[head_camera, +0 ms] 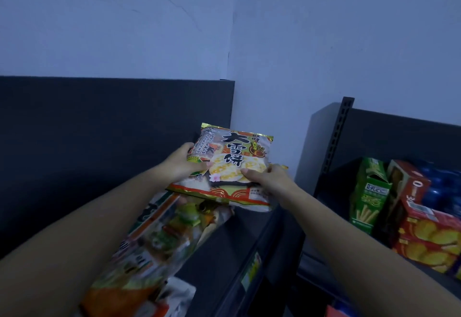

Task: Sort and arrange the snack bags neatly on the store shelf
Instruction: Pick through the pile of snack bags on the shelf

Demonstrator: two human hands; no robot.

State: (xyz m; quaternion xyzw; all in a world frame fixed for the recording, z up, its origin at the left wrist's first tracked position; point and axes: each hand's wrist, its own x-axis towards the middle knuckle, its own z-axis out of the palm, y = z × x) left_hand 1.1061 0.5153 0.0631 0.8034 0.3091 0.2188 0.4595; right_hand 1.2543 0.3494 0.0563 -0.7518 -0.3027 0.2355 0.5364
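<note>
We see a rice-cracker bag (pixel 232 164), gold-edged with bold black characters, tilted face-up above the dark shelf (pixel 224 254). Beneath its near edge on that shelf lie more snack bags (pixel 159 239), overlapping.

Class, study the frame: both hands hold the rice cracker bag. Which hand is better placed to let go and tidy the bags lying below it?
Probably the left hand: its forearm lies directly over the lower bags. The right hand, on the rice cracker bag, is farther from them.
</note>
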